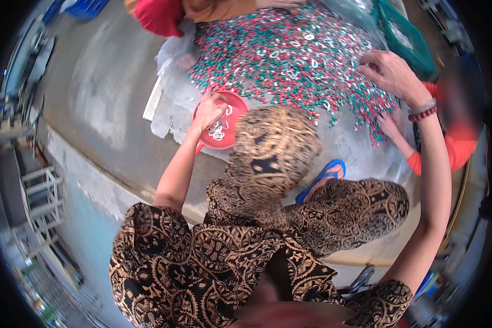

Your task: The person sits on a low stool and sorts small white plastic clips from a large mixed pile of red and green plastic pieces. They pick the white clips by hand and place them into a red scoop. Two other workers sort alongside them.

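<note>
My left hand (pixel 206 112) is over the left side of a red plastic bowl (pixel 238 104), its fingers curled in above the inside. Whatever those fingers hold is hidden. Several white and clear oval rings (pixel 217 133) lie in the bowl. Stretched out to the right, my right hand (pixel 389 72) hovers at the edge of a spread of small red, green and white pieces (pixel 268 65). Its fingers bend down and close together, and I cannot make out anything between them. More white oval rings (pixel 314 64) are scattered among the pieces.
Clear plastic sheeting (pixel 361 158) lies under the pieces. A green basket (pixel 404 38) stands at the far right. A co-worker's hand (pixel 388 124) touches the pieces at right; another person in orange (pixel 218 10) sits across. My knees and a blue sandal (pixel 336 165) are close by.
</note>
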`<state>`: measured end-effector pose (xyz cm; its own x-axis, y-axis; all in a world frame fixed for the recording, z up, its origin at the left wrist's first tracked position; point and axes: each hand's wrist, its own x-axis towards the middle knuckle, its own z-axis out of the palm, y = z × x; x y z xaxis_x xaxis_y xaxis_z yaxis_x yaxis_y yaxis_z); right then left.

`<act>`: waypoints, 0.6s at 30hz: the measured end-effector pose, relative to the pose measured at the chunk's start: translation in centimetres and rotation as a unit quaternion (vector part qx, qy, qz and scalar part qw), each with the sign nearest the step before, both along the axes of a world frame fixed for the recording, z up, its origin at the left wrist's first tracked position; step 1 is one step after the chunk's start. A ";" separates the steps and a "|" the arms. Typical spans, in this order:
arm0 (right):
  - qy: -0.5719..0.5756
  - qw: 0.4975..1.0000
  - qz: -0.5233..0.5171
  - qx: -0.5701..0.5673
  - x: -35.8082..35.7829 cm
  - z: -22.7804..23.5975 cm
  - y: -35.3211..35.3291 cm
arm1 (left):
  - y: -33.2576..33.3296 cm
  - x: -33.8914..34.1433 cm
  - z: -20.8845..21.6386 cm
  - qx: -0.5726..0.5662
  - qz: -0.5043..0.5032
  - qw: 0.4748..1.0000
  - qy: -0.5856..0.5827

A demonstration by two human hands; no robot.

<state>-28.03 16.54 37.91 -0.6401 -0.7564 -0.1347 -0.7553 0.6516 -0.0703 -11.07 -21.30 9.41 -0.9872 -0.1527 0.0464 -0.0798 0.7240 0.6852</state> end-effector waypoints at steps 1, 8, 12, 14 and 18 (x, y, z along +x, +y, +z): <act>0.019 1.000 0.020 0.008 0.6 -0.4 0.5 | 0.4 -1.4 1.1 0.002 0.004 1.000 0.025; 0.010 0.997 0.000 0.076 3.0 -2.3 6.1 | 4.6 -14.2 12.4 0.100 -0.127 0.977 0.140; 0.035 0.999 -0.003 0.020 1.4 -2.7 8.6 | 9.6 -19.1 14.9 -0.016 -0.342 0.927 0.154; 0.035 0.994 -0.052 0.092 0.0 -2.7 9.7 | 13.0 -20.7 14.2 -0.036 -0.443 0.892 0.087; -0.015 0.994 -0.075 0.074 -3.4 -3.2 10.9 | 19.3 -21.0 9.3 -0.141 -0.604 0.784 -0.020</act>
